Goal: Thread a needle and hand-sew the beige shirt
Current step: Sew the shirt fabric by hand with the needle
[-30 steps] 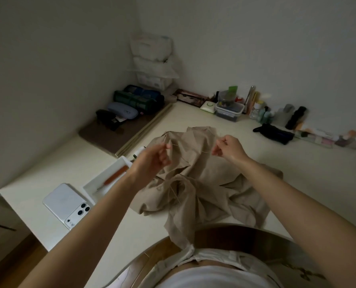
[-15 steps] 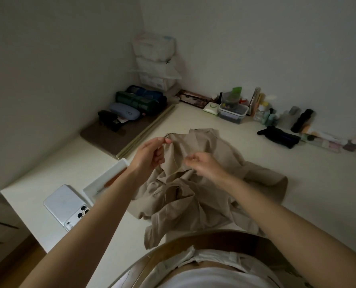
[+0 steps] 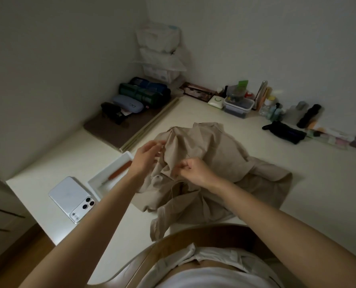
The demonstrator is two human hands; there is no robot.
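Where the two pale walls meet, a long cream-coloured desk (image 3: 328, 183) fills the corner and carries everything. At its middle, right in front of the person, lies the crumpled beige cotton shirt (image 3: 218, 150). It is heaped in folds, and one flap hangs over the near edge toward a curved wooden chair back (image 3: 204, 231). A flat brown rectangular mat (image 3: 114, 132) sits at the left back and bears a dark green rolled pouch (image 3: 143, 94) and a pale blue oval case (image 3: 127, 103). Along the far wall stands a row of small bottles and boxes, too blurred to name.

A white smartphone (image 3: 69, 196) lies face down near the left front corner. Just beside it is a white rectangular plastic tray (image 3: 107, 180), which holds an orange-handled slim tool (image 3: 121, 171).

The left hand (image 3: 146, 156) hovers at a raised fold on the shirt's left side with its fingers curled. Whether its grip has closed on cloth or on anything else I cannot tell. The right hand (image 3: 195, 171) rests over the shirt's middle, its grip pinched tight between thumb and forefinger. A thin pale thread (image 3: 172, 193) trails from that pinch down across the folds. No needle can be made out at this size.
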